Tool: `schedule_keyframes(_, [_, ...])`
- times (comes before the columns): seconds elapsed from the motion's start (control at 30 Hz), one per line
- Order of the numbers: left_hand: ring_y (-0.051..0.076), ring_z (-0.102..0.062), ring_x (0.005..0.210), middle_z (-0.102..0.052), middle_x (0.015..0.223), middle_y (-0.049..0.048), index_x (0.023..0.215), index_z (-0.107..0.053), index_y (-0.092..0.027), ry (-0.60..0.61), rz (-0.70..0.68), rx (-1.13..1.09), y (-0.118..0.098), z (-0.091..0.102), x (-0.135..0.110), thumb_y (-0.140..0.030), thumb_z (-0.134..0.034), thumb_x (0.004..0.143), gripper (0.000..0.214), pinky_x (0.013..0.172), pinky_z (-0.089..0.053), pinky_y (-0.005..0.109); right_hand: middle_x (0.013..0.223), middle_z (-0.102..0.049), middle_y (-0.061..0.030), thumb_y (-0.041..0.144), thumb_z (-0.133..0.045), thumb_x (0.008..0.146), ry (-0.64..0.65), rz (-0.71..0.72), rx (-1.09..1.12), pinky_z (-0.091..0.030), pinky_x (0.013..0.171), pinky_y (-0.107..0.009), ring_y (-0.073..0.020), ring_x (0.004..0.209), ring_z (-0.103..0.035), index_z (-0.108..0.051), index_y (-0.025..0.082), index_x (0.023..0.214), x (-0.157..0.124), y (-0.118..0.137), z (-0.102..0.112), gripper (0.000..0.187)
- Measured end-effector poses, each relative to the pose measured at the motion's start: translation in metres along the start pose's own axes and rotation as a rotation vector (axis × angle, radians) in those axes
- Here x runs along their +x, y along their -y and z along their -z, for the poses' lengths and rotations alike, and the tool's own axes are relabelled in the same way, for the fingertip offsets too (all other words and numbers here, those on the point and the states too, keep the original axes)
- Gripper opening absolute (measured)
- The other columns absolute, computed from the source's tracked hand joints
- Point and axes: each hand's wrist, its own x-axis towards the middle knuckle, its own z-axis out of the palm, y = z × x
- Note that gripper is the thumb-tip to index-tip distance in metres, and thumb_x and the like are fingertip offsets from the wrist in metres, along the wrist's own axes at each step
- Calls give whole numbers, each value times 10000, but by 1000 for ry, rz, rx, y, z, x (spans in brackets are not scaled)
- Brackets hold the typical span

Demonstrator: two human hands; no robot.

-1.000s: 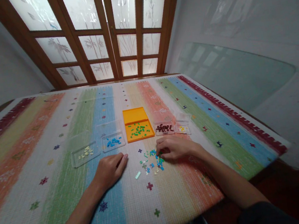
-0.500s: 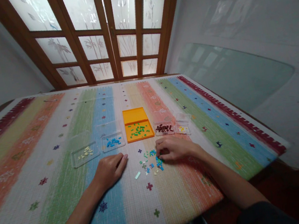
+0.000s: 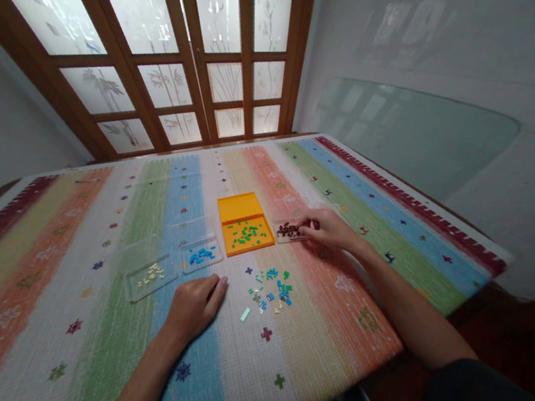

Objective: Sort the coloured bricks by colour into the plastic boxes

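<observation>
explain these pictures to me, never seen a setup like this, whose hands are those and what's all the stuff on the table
There is no machine here: the left hand and right hand are a person's own, seen from a camera worn on their head.

On the striped cloth an orange box lies open with green pieces. Clear boxes hold pale yellow, blue and brown pieces. Mixed loose pieces lie nearer the person.

The left hand rests on the cloth, nothing seen in it. The right hand's fingertips are at the brown pieces; whether they grip one, I can't tell.
</observation>
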Motion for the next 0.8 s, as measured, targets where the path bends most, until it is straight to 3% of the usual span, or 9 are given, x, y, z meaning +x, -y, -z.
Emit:
schedule_keyframes(0.17, [145, -561, 493, -620, 567, 17, 678, -592, -197, -8, 21, -37, 0, -1, 0, -347, -408, 1046, 438, 541, -375, 268, 774, -714, -60, 162, -615, 835, -7, -75, -77, -378, 628, -266, -161, 642, -557, -787, 166, 855, 2, -7, -6, 173])
schedule_keyframes(0.5, [138, -548, 488, -602, 555, 9, 674, -570, -197, -6, 12, -25, -1, 1, 0, -348, -400, 1047, 437, 537, -363, 268, 773, -696, -75, 167, -589, 854, 7, -76, -194, -393, 667, -286, -177, 679, -560, -815, 166, 875, 3, -8, -4, 227])
schedule_keyframes(0.67, [136, -525, 489, -586, 552, 4, 667, -568, -200, 3, 33, -57, -2, 1, 1, -341, -416, 1034, 421, 531, -358, 264, 792, -698, -58, 155, -596, 866, -56, -8, -57, -413, 685, -282, -164, 670, -562, -806, 178, 914, 1, 2, -2, 216])
schedule_keyframes(0.8, [135, -522, 491, -581, 556, 3, 678, -570, -197, -9, 4, -40, -3, 1, 1, -323, -420, 1036, 408, 534, -358, 260, 876, -726, -50, 176, -588, 894, 24, 99, 92, -428, 663, -264, -141, 665, -565, -778, 187, 943, -3, 18, -10, 197])
